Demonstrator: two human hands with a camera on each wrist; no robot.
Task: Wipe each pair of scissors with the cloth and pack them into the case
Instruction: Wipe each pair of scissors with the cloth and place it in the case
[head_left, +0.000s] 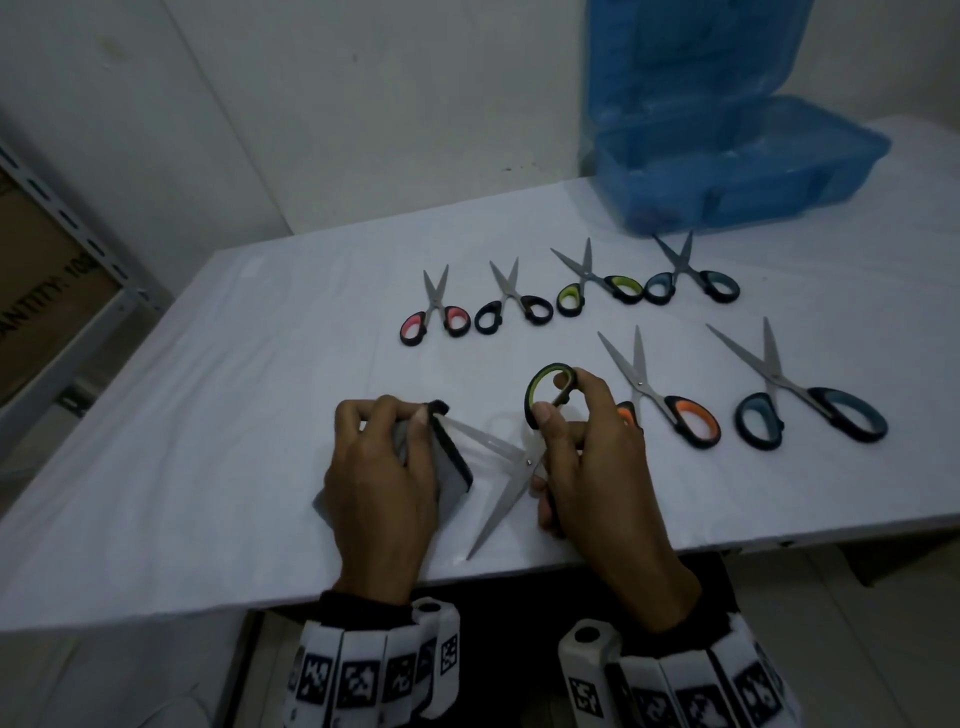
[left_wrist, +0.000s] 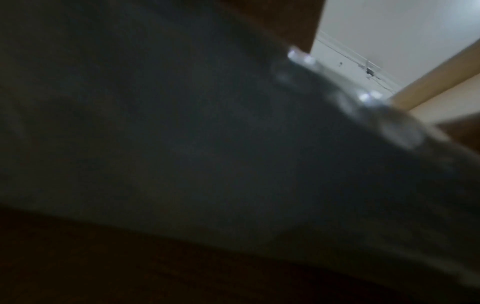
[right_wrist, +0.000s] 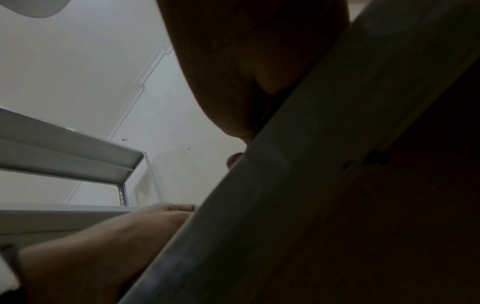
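In the head view my right hand (head_left: 582, 447) grips a large pair of green-handled scissors (head_left: 511, 470) by the handles, blades spread apart. My left hand (head_left: 382, 467) holds a folded grey cloth (head_left: 451, 462) pinched round the tip of one blade. The other blade points down toward the table's near edge. The open blue case (head_left: 727, 161) stands at the far right. The left wrist view is filled by the dark cloth (left_wrist: 207, 144). In the right wrist view a blade (right_wrist: 285, 185) crosses the picture close up.
Several more scissors lie on the white table (head_left: 234, 415): a back row with pink (head_left: 435, 317), black (head_left: 511, 306), green (head_left: 592, 286) and blue (head_left: 688, 280) handles, then a larger orange pair (head_left: 660, 400) and blue pair (head_left: 800, 400). A metal shelf (head_left: 62, 291) stands at the left.
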